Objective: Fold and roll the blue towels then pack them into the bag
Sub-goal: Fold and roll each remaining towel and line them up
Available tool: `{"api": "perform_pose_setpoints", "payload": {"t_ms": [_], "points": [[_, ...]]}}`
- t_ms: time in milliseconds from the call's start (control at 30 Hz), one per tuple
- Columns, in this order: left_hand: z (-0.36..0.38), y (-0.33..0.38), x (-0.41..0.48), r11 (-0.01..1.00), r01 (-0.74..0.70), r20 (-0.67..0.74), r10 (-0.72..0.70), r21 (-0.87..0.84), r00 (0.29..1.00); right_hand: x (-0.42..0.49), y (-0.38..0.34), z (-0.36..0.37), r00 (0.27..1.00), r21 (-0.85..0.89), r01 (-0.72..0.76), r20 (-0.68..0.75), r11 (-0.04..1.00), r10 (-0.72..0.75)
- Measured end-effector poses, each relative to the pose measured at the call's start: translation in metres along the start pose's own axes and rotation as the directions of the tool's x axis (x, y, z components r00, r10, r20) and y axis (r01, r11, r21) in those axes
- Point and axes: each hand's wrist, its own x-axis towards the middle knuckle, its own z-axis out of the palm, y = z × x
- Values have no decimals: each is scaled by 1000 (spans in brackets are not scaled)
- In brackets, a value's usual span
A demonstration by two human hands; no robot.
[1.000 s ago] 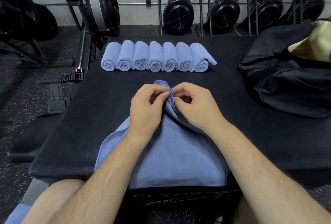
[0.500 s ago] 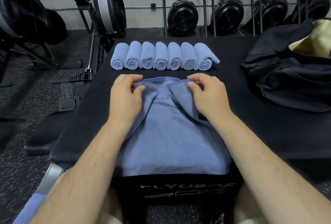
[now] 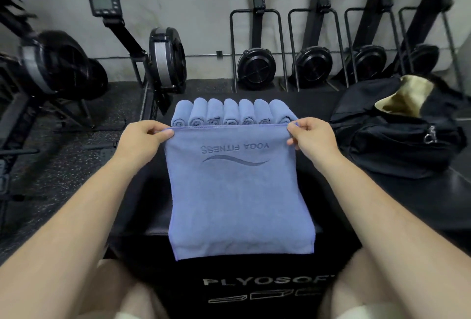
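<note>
A blue towel (image 3: 237,196) printed "YOGA FITNESS" is stretched flat between my hands over the black box (image 3: 420,201), its near edge hanging over the box front. My left hand (image 3: 145,136) pinches the far left corner. My right hand (image 3: 309,137) pinches the far right corner. Behind the taut far edge lies a row of several rolled blue towels (image 3: 229,112), partly hidden by it. The black bag (image 3: 397,137) sits on the box at the right, open, showing a pale yellow lining.
Rowing machines (image 3: 165,64) stand on the rubber floor to the left. Several more stand stored upright against the wall (image 3: 313,66) behind the box. My knees are at the box's near edge.
My hands have moved apart from the middle to the towel's far corners and lifted its far edge. The bunched towel is now spread taut and flat. The view has tilted upward.
</note>
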Motion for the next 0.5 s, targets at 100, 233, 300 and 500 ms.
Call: {"api": "perform_pose_setpoints", "payload": {"t_ms": [100,233,300,500], "points": [[-18,17,-6,999,-34,6,34,9,999,-7,-25,-15,999,-9,40,8,999,-40],[-35,41,-17,994,-21,-63,14,-111,998,-16,-55,-26,996,-51,84,1,995,-84],[-43,53,-18,976,9,-63,-24,-218,998,-22,-71,-30,995,-33,102,-16,994,-102],[-74,89,-18,900,-57,-131,0,-431,991,-40,-116,-41,966,27,254,-66,967,-252]]}}
